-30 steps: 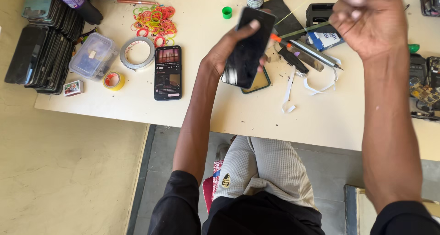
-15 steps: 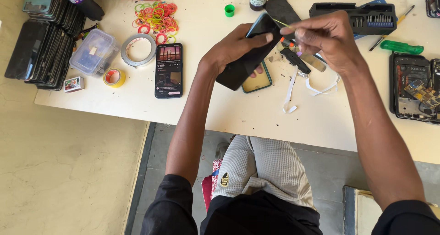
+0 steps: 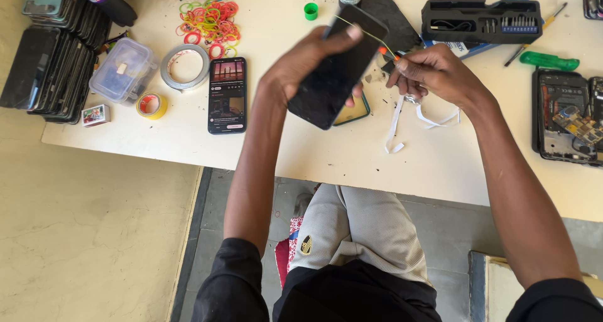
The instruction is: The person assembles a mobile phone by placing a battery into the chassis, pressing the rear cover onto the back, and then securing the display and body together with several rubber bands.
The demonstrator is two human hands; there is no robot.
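Left hand (image 3: 301, 67) is gripping a dark smartphone (image 3: 337, 67), holding it tilted above the table (image 3: 352, 162), thumb over the top edge. Right hand (image 3: 433, 74) is closed, pinching a thin orange-tipped tool (image 3: 377, 42) whose fine tip is reaching the phone's upper corner (exact contact point too small to tell). Just under the left hand another phone (image 3: 355, 111) is lying partly hidden; white strips (image 3: 396, 124) are trailing below the right hand. Left of the left hand: a lit phone (image 3: 227, 94), tape rolls (image 3: 184, 69), rubber bands (image 3: 209, 21). Beyond the right hand a bit-set tray (image 3: 480, 20) is sitting, with a green screwdriver (image 3: 548, 60) farther right.
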